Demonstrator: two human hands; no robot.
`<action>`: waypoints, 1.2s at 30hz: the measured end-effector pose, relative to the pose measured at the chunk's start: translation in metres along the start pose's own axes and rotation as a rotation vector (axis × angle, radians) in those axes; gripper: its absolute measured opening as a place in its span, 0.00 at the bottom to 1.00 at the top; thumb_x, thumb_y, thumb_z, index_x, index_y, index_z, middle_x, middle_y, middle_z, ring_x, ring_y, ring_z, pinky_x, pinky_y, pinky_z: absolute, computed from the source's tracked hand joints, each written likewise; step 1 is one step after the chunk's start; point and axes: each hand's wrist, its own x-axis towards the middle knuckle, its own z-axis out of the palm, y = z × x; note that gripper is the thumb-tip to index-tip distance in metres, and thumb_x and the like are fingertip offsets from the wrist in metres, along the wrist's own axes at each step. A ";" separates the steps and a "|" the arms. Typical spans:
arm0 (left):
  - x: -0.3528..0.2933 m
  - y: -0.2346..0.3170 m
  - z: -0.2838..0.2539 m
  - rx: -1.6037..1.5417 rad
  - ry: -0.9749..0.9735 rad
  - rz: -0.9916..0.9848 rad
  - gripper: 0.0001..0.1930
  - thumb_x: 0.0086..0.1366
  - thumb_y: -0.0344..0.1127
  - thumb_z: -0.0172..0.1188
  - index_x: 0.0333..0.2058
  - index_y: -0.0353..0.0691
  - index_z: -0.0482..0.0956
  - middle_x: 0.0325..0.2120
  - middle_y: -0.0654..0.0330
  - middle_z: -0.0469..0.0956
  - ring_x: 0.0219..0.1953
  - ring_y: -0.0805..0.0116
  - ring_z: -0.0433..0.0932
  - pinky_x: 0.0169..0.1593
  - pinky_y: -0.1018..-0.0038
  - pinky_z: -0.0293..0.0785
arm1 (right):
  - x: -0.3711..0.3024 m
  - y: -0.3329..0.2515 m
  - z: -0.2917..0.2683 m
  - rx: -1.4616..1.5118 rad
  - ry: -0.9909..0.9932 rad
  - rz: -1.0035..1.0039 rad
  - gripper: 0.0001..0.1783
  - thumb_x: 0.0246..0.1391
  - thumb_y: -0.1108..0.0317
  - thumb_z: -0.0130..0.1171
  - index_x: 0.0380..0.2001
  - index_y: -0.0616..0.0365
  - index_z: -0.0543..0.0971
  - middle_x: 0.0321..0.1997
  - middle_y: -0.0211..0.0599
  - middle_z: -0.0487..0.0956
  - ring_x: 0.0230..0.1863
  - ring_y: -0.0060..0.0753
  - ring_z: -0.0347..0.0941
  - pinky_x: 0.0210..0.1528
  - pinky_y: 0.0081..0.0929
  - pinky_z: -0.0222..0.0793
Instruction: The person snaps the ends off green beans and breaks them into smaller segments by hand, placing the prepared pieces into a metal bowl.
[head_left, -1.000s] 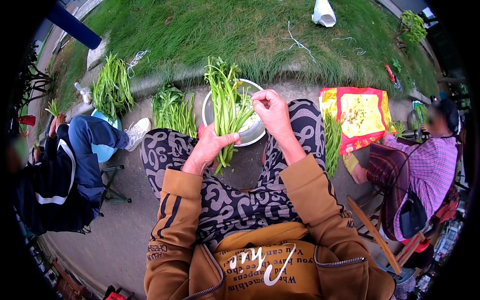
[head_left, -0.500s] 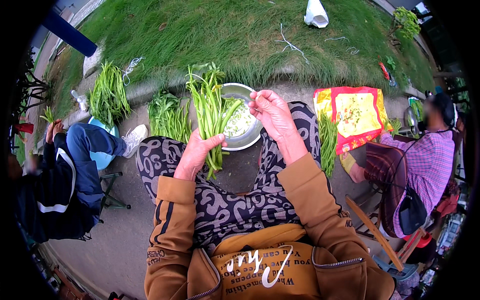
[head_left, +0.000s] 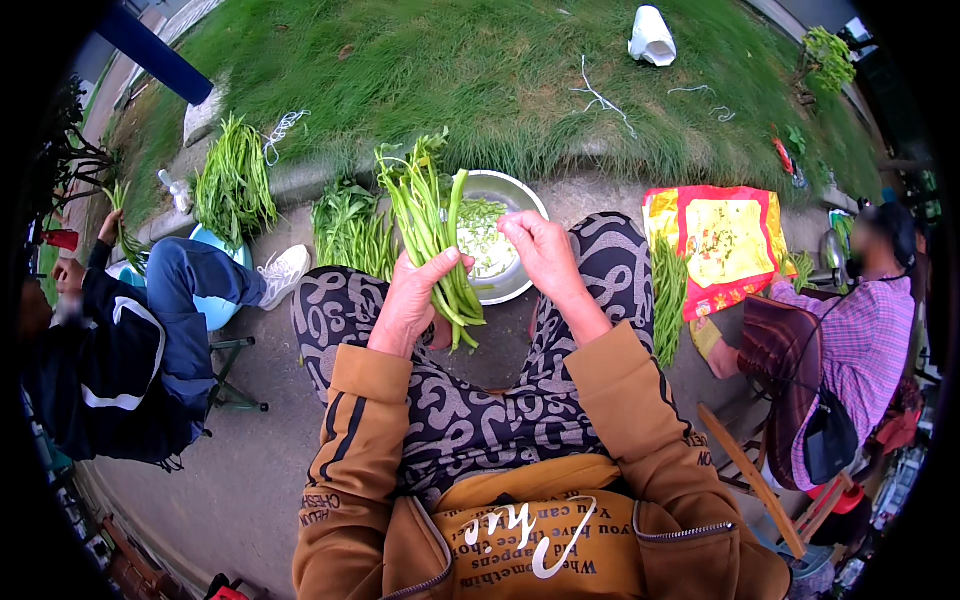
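Observation:
My left hand [head_left: 410, 298] is closed round a bunch of long green leafy vegetable stems [head_left: 425, 215], its thumb lying across them. The stems stand upright, leaves at the far end and cut ends toward my lap. My right hand [head_left: 548, 255] is pinched at the fingertips beside the bunch, over the right side of a metal bowl [head_left: 508, 290]; anything between those fingers is too small to make out. Short pale-green pieces [head_left: 485, 240] lie in the bowl, which stands on the ground between my knees and is partly hidden by the bunch.
Leafy stems [head_left: 352, 228] are piled beyond my left knee, more stems [head_left: 667, 295] beside my right knee. A red-and-yellow sheet [head_left: 728, 240] with scraps lies at right. People sit on both sides; the left one has a blue basin [head_left: 215, 308]. Grass [head_left: 450, 80] lies beyond the kerb.
My right hand has come lower and closer to the bunch, from raised fingers to a pinch over the bowl. One stem stands straighter in the bunch. The left person's arm has lifted some stems.

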 end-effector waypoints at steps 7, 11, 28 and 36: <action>0.010 -0.015 0.008 -0.053 0.072 0.064 0.22 0.59 0.32 0.59 0.51 0.35 0.66 0.43 0.59 0.72 0.44 0.69 0.72 0.47 0.71 0.70 | -0.019 0.003 0.040 -0.030 -0.360 -0.187 0.50 0.43 0.53 0.66 0.60 0.68 0.52 0.58 0.54 0.62 0.61 0.43 0.57 0.62 0.32 0.51; 0.014 -0.021 0.010 0.039 0.096 0.088 0.24 0.60 0.38 0.59 0.52 0.34 0.66 0.45 0.57 0.72 0.49 0.67 0.69 0.52 0.70 0.67 | -0.019 -0.002 0.042 0.039 -0.504 0.025 0.50 0.39 0.56 0.70 0.59 0.68 0.53 0.55 0.49 0.66 0.58 0.40 0.61 0.59 0.32 0.56; 0.015 -0.010 0.005 0.132 -0.208 -0.288 0.43 0.58 0.70 0.43 0.58 0.37 0.61 0.47 0.56 0.70 0.50 0.69 0.68 0.53 0.70 0.65 | -0.025 -0.024 0.018 1.640 -0.397 0.228 0.18 0.48 0.69 0.53 0.44 0.61 0.68 0.23 0.28 0.68 0.28 0.28 0.67 0.46 0.38 0.70; -0.010 0.009 0.038 -0.294 -0.488 -0.383 0.40 0.62 0.63 0.44 0.60 0.33 0.55 0.49 0.48 0.71 0.51 0.58 0.70 0.53 0.67 0.69 | -0.059 -0.042 0.048 1.767 -0.596 0.291 0.18 0.44 0.63 0.55 0.40 0.57 0.70 0.21 0.24 0.68 0.24 0.25 0.67 0.45 0.38 0.67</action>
